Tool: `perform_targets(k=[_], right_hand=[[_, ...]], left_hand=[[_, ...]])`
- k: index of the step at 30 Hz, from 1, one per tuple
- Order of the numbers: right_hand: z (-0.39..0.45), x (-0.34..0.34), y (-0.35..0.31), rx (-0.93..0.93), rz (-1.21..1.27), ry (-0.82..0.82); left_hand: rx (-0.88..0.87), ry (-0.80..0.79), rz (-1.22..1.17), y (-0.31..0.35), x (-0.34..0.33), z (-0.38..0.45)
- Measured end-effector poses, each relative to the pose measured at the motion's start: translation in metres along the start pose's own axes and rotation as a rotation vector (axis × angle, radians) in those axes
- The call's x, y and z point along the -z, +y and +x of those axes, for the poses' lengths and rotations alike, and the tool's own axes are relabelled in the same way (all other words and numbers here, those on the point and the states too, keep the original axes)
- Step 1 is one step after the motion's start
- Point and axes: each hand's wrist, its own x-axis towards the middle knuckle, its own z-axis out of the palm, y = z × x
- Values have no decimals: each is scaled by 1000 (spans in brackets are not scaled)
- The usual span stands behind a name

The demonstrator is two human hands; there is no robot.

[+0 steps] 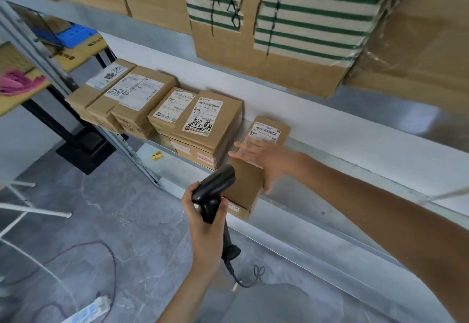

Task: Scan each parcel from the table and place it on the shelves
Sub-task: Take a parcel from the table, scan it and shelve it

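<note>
Beside the stacks (200, 122) on the shelf (317, 211), our right hand (264, 160) lies flat, fingers spread, on the parcel (250, 183); left hand (205, 228) clamped round the scanner (213, 190). Stiff, probably light: grip its edges.

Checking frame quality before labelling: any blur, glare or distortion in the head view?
Head view: right hand motion-smeared over the brown cardboard parcel; left hand gripping the black handheld scanner is sharp; wide-angle bowing curves the grey metal shelf edge; glare on the clear wrap of the upper-right box; nearest labels readable, far ones soft.
</note>
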Motion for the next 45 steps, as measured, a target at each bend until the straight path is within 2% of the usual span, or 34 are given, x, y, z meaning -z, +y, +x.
perform_targets(k=[5, 14, 18, 22, 28, 33, 38, 45], right_hand=[[-3, -2, 7, -24, 167, -42], [-12, -14, 6, -88, 265, 78], [-18, -26, 2, -183, 340, 188], [-18, -36, -5, -291, 349, 231], [-21, -57, -21, -544, 454, 322], [-2, -50, -39, -756, 428, 339], [-5, -69, -37, -630, 301, 484], [14, -60, -34, -786, 335, 523]], left_hand=[[32, -15, -13, -4, -4, -3], [34, -7, -43, -5, -5, -6], [34, -1, -46, -6, -7, -5], [21, -7, -50, -2, -9, -3], [23, 17, -35, -4, -7, 4], [49, 19, -17, -9, -6, 3], [21, -7, -6, -9, 0, 9], [-56, -22, 36, 7, -1, 20]])
